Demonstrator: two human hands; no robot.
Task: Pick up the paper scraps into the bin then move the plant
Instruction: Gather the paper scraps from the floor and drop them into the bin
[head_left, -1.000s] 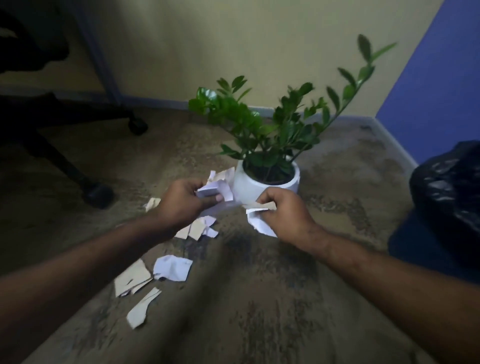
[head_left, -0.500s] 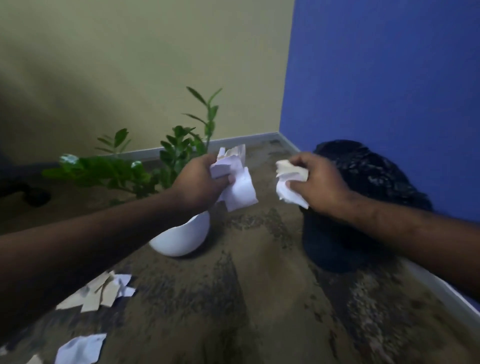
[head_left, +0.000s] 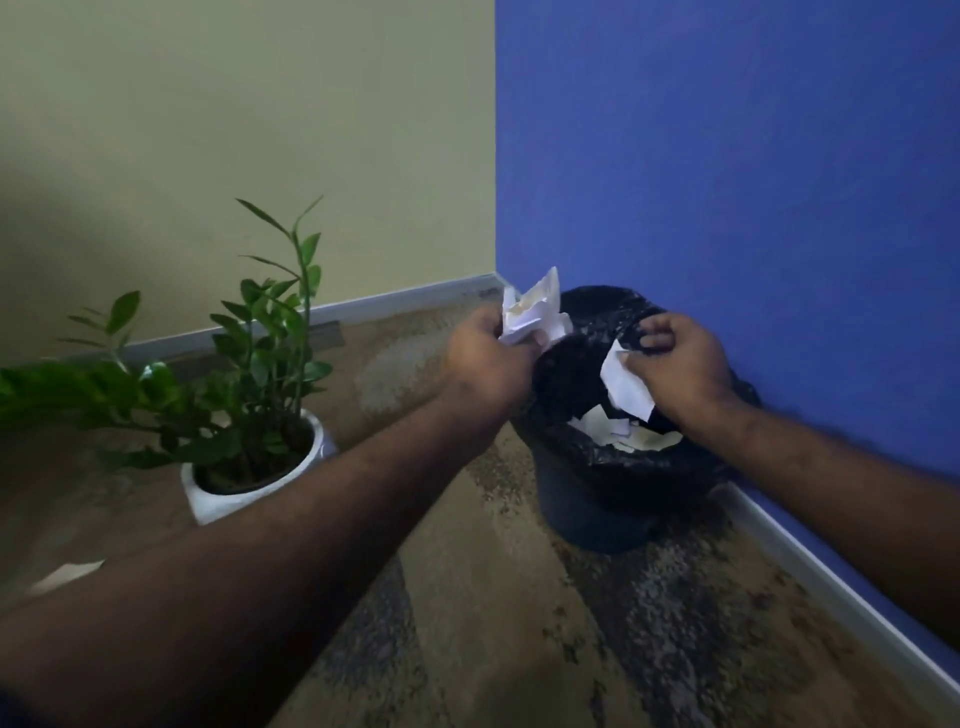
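Note:
A dark bin (head_left: 587, 512) lined with a black bag stands in the corner by the blue wall, with white scraps lying inside it. My left hand (head_left: 485, 358) grips a crumpled bunch of white paper scraps (head_left: 532, 312) just above the bin's left rim. Over the bin's opening, my right hand (head_left: 675, 364) holds another white scrap (head_left: 626, 382). The green plant (head_left: 244, 364) in its white pot (head_left: 208, 501) stands on the floor left of the bin. One loose scrap (head_left: 65, 574) lies on the floor at the far left.
The beige wall and the blue wall (head_left: 727, 182) meet in a corner right behind the bin. A pale skirting board (head_left: 841, 597) runs along the base of both walls. Brown mottled carpet (head_left: 493, 623) covers the floor in front.
My view has swung right from the scraps by the plant to the bin. Both hands carried their paper over to the bin; the right hand now hangs over its opening.

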